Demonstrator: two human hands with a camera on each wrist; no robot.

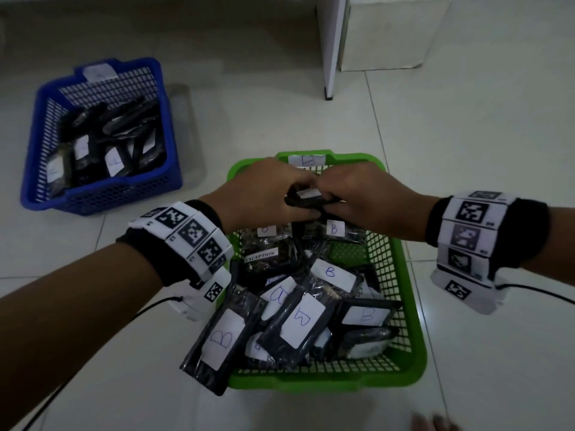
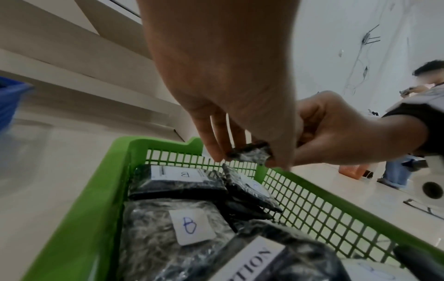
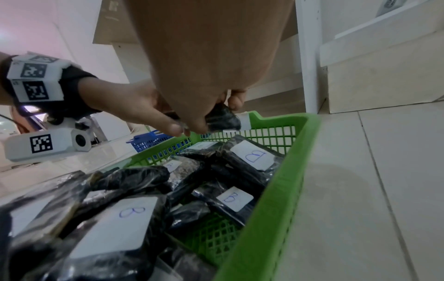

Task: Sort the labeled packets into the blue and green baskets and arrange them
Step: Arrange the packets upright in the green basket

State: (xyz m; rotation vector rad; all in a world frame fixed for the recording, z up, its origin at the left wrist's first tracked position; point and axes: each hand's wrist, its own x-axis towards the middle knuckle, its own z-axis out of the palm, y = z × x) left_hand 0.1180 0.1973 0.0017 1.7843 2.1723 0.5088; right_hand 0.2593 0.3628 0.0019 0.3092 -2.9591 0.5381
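Both hands meet above the far end of the green basket [image 1: 413, 343] and hold one black packet [image 1: 306, 199] with a white label between them. My left hand [image 1: 264, 194] grips its left end; my right hand [image 1: 354, 197] grips its right end. In the left wrist view the packet [image 2: 250, 153] shows pinched under the fingers, in the right wrist view the same packet [image 3: 223, 118] sits below the palm. The green basket holds several black packets marked B [image 1: 329, 272] and one marked EXCEPTION [image 1: 261, 256]. One B packet [image 1: 217, 340] hangs over the near left rim.
The blue basket [image 1: 102, 194] with several black packets stands on the tiled floor at the far left. A white cabinet leg [image 1: 329, 57] and a box [image 1: 392, 35] stand behind the green basket. Another person [image 2: 413, 106] is visible far off in the left wrist view.
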